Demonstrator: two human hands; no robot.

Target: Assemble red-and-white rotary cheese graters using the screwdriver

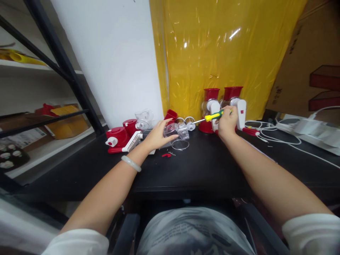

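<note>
My left hand (158, 135) holds a clear plastic housing (182, 131) between thumb and fingers, a little above the black table. My right hand (227, 122) is closed round the yellow-and-green handle of a screwdriver (212, 116). Its metal shaft points left, and the tip meets the right end of the housing, where a small white part (190, 126) sits. A clear ring (180, 144) lies just below the housing. Closer to me are a small red piece (166, 155) and several tiny screws (172, 153). Metal grater drums (189, 119) stand behind the housing.
Red-and-white rotary grater bases (117, 138) stand at left, with a white crank handle (132, 141). Two upright rotary graters (233, 92) are behind my right hand. White cables (281, 132) and a power strip (305, 125) lie at right. A black-framed shelf (50, 141) borders the left.
</note>
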